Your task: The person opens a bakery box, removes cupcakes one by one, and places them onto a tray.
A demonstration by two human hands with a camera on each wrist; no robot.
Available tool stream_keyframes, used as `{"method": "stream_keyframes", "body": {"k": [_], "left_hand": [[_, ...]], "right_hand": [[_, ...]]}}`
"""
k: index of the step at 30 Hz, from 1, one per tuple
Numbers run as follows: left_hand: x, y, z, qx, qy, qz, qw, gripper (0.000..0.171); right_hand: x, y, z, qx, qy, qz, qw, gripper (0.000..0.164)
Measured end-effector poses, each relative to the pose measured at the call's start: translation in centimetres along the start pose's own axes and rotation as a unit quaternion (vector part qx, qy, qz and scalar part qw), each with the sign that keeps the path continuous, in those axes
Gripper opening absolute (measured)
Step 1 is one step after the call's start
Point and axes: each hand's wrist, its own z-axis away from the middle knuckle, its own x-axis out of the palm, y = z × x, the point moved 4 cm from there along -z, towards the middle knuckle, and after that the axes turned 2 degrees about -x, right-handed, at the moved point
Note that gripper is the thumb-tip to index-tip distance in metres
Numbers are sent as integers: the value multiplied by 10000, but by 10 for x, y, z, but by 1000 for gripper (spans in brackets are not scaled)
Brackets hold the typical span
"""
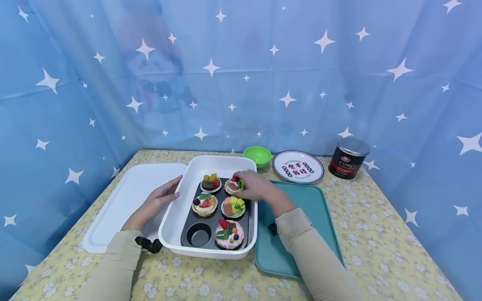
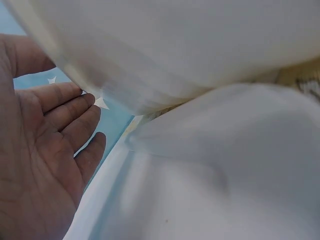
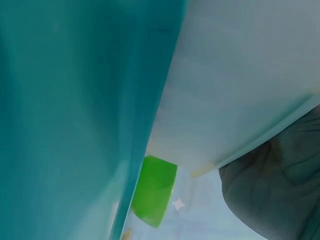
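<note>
We are steadying the white bin [image 1: 207, 252] with our left hand [image 1: 155, 203], its fingers nearly straight against the left side, while our right hand [image 1: 257, 188] is gripping the fruit tart [image 1: 232, 187] at the muffin pan [image 1: 215, 218]'s far-right corner, ideally pinching gently to spare its toppings [image 1: 235, 179].

The worktop [image 1: 361, 251] is covered in a yellow pattern printed with pale flowers. A shallow white tray [image 1: 139, 188] is laid on its left side, and a teal tray [image 1: 278, 255] right of centre. Between them a deep white bin [image 1: 226, 253] is set, overlapping both trays' edges; whether it is borne by them cannot be told. Along the back, a green bowl [image 1: 257, 155], a patterned plate [image 1: 298, 167] and an upright black-and-red tin [image 1: 348, 161] are lined up.
</note>
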Motion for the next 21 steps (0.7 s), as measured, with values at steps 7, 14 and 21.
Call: {"method": "stream_keyframes", "body": {"k": [7, 14, 21], "left_hand": [[-1, -2, -1, 70, 59, 1, 10000, 58], [-1, -3, -5, 58, 112, -1, 9999, 58], [-3, -2, -1, 97, 126, -86, 9998, 58]], "right_hand": [[1, 4, 0, 0, 76, -182, 9998, 57], [0, 7, 1, 119, 179, -99, 9997, 56], [2, 3, 0, -66, 238, -429, 9988, 51]]}}
